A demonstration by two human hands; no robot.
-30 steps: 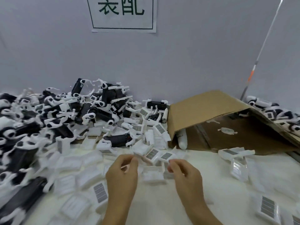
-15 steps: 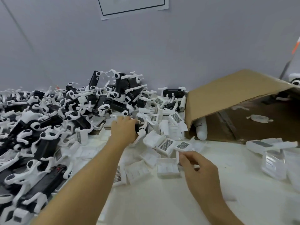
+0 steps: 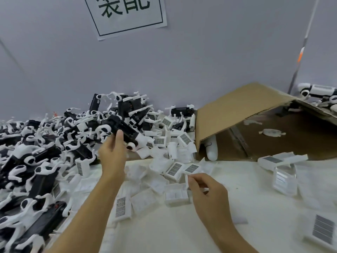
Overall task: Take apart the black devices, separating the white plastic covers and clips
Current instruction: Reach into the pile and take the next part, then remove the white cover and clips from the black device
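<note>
At ten o'clock our left hand [image 3: 113,154] had its grip clamped on a black device [image 3: 121,129] lifted over the pile, while our right hand [image 3: 206,190], fingers loosely curled, held nothing; it looked light and rigid, its thin white clips [image 3: 102,131] likely brittle, so hold the body.

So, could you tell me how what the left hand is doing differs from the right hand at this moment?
The left hand grips a black device, lifted above the pile of devices; the right hand is lower, over the table, by the loose white covers. The left reaches far forward; the right sits nearer. The right's fingers are curled, and I cannot tell whether they hold anything. Both are bare.
</note>
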